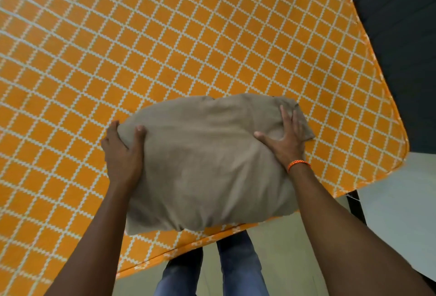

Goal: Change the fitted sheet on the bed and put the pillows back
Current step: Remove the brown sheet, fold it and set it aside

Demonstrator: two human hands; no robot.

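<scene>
A tan pillow (207, 161) is held over the near right part of the bed. The bed carries an orange sheet with a white grid pattern (141, 47), which covers the mattress up to its rounded corner on the right. My left hand (122, 151) grips the pillow's left end, thumb on top and fingers curled round the edge. My right hand (285, 137) lies flat on the pillow's right end with fingers spread, an orange band at the wrist.
A dark wall or headboard (396, 36) stands beyond the bed's right edge. Pale floor (401, 213) shows at the lower right beside a dark bed leg (356, 206). My legs in blue jeans (238, 269) stand against the bed's near edge.
</scene>
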